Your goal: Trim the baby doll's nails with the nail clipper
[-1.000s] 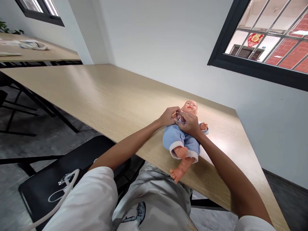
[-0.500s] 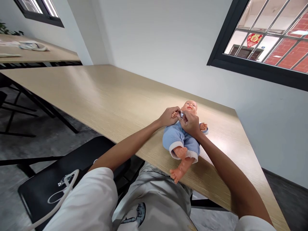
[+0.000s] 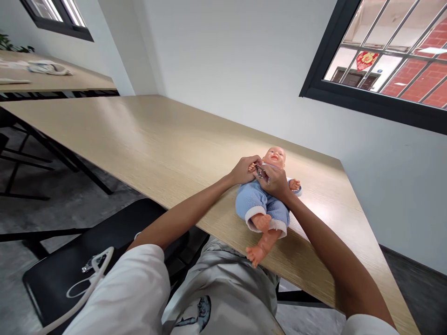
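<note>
A baby doll (image 3: 256,199) in a blue outfit with white trim lies on its back on the wooden table (image 3: 157,135), its bare feet towards me. My left hand (image 3: 242,170) is closed around the doll's small hand (image 3: 252,167), whose fingers poke out of my grip. Pinched in my right hand (image 3: 275,181) is a small shiny metal nail clipper (image 3: 259,171), its tip close to the doll's fingers. Whether it touches them I cannot tell. The doll's other hand (image 3: 294,184) rests beside my right wrist.
A black chair (image 3: 52,274) at my left carries a white cable (image 3: 94,279) and a small clear object. The wall and a barred window (image 3: 384,51) border the table's far side. Another table (image 3: 87,81) with cloth on it stands at the far left.
My right hand has shifted slightly left, bringing the nail clipper nearer the doll's fingers and turning it. My left hand has stayed on the doll's hand.
</note>
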Demonstrator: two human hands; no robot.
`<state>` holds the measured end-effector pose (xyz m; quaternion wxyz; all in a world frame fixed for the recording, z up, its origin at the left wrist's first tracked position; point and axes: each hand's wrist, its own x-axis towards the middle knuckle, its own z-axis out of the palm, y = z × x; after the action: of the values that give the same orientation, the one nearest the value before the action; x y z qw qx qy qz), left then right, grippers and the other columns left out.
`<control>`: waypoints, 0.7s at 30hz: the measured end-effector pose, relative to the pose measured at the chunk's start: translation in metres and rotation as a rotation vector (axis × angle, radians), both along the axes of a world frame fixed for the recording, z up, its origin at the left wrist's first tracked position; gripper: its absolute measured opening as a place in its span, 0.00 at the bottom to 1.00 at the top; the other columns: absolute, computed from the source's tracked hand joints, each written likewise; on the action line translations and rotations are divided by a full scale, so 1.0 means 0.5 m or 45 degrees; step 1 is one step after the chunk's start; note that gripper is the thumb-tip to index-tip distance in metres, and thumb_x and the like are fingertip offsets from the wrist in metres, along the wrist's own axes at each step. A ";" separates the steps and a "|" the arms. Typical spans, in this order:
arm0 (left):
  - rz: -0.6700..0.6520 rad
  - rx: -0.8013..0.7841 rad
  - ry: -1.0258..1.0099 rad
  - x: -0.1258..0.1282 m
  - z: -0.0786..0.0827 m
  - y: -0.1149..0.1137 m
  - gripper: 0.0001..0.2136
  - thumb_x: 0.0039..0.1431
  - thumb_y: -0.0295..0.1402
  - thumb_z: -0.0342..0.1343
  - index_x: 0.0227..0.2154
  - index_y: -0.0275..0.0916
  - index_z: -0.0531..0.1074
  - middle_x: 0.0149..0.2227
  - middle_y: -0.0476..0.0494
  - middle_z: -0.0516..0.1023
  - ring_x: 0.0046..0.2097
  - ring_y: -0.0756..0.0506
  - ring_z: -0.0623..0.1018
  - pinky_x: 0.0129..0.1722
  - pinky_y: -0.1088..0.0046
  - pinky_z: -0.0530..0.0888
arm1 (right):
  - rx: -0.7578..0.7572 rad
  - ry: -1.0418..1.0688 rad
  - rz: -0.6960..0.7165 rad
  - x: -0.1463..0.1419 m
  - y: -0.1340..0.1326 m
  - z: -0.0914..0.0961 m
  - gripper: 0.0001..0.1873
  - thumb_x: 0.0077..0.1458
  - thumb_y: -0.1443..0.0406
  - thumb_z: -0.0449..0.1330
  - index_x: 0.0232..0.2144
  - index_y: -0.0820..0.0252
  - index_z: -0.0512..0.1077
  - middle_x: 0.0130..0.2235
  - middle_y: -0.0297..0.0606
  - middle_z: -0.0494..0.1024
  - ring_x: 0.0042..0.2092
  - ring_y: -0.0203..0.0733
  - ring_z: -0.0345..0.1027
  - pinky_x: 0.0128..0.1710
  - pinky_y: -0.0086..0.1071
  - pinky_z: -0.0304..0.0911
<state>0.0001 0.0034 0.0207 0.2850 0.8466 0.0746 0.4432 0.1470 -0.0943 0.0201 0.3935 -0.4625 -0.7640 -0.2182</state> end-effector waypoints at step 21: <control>0.073 0.049 -0.039 -0.005 -0.001 0.001 0.10 0.44 0.29 0.51 0.33 0.37 0.69 0.25 0.53 0.70 0.27 0.52 0.67 0.30 0.77 0.65 | 0.081 0.066 -0.072 -0.015 -0.002 0.002 0.13 0.62 0.61 0.58 0.25 0.56 0.64 0.21 0.31 0.68 0.24 0.36 0.59 0.26 0.32 0.50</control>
<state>-0.0024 0.0037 0.0204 0.2568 0.8426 0.0858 0.4655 0.1393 -0.0955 0.0211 0.4215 -0.4765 -0.7328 -0.2414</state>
